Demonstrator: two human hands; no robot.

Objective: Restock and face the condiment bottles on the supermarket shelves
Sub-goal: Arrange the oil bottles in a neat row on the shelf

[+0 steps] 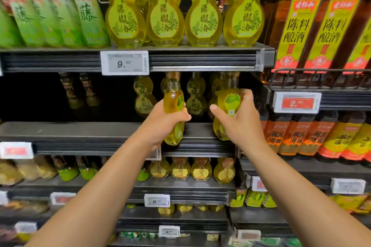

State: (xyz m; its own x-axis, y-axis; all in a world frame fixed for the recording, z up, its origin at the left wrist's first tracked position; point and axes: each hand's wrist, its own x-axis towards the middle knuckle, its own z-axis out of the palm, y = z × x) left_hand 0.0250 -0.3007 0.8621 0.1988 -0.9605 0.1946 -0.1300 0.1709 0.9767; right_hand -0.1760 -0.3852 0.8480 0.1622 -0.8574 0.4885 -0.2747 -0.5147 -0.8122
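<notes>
I hold two gourd-shaped bottles of yellow-green oil in front of the middle shelf. My left hand grips one oil bottle around its waist, label turned sideways. My right hand grips the other oil bottle, whose back label faces me. Both bottles hang at the shelf's front edge. Deeper on that shelf stand matching bottles in shadow. A row of the same gourd bottles lines the shelf above, labels facing out.
Green-labelled bottles stand upper left, dark cooking-wine bottles upper right behind a wire rail. Price tags clip to shelf edges. Smaller yellow bottles fill the shelf below; orange-labelled bottles sit to the right.
</notes>
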